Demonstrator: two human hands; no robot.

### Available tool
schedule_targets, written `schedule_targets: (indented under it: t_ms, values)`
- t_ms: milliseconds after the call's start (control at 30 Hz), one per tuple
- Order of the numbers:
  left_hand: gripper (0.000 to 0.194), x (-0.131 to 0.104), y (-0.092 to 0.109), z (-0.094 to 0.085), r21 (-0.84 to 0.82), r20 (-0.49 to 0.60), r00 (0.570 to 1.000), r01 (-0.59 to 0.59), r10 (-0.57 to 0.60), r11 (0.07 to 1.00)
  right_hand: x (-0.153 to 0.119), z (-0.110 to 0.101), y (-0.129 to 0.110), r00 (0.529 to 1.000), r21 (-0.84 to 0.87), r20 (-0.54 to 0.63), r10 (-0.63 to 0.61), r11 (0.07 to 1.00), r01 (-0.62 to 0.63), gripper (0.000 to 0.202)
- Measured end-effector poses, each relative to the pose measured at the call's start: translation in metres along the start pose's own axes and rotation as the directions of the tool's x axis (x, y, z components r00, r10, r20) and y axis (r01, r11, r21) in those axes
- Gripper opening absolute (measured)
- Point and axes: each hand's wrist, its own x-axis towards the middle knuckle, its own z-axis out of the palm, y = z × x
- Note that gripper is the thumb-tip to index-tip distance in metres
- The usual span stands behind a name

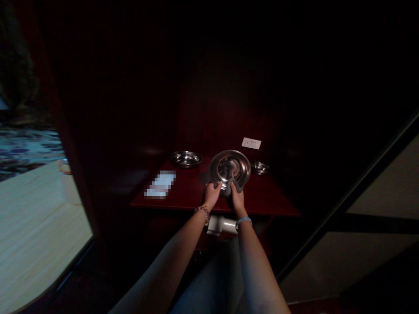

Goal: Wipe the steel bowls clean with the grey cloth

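Note:
A shiny round metal basin (230, 165) is tilted up over the dark red shelf, its inside facing me. My left hand (212, 194) grips the near rim on the left, thumb on top. My right hand (237, 196) is closed on a grey cloth (233, 186), which it presses against the near part of the basin. On the shelf behind and to the left rests another shallow metal basin (187, 159). A smaller metal bowl (261, 168) lies to the right, partly behind the held basin.
The dark red shelf (183, 192) sits in a dim recess. A blurred-out white sheet (161, 185) lies on its left, and a white socket plate (251, 143) is on the back wall. White objects (222, 224) show underneath. At far left is a pale wooden table (39, 226).

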Motion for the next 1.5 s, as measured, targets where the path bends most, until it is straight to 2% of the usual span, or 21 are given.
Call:
schedule_targets:
  t_ms: [300, 467, 1167, 1500]
  values:
    - [0.022, 0.002, -0.007, 0.002, -0.041, 0.022, 1.000, 0.008, -0.007, 0.999, 0.001, 0.001, 0.002, 1.000, 0.025, -0.006, 0.018, 1.000, -0.018, 0.048]
    - [0.024, 0.004, -0.012, 0.003, -0.002, 0.029, 1.000, 0.011, -0.011, 1.000, 0.001, 0.001, 0.001, 1.000, 0.036, -0.005, 0.021, 0.999, -0.021, 0.048]
    - [0.022, 0.002, -0.005, 0.002, 0.009, 0.026, 0.999, 0.037, -0.037, 0.999, -0.001, 0.002, -0.003, 0.999, 0.031, -0.002, 0.033, 0.999, -0.032, 0.049]
    - [0.021, 0.003, -0.010, 0.003, -0.011, 0.026, 0.999, 0.043, -0.042, 0.999, -0.003, 0.002, -0.005, 1.000, 0.029, -0.011, 0.027, 0.999, -0.026, 0.049]
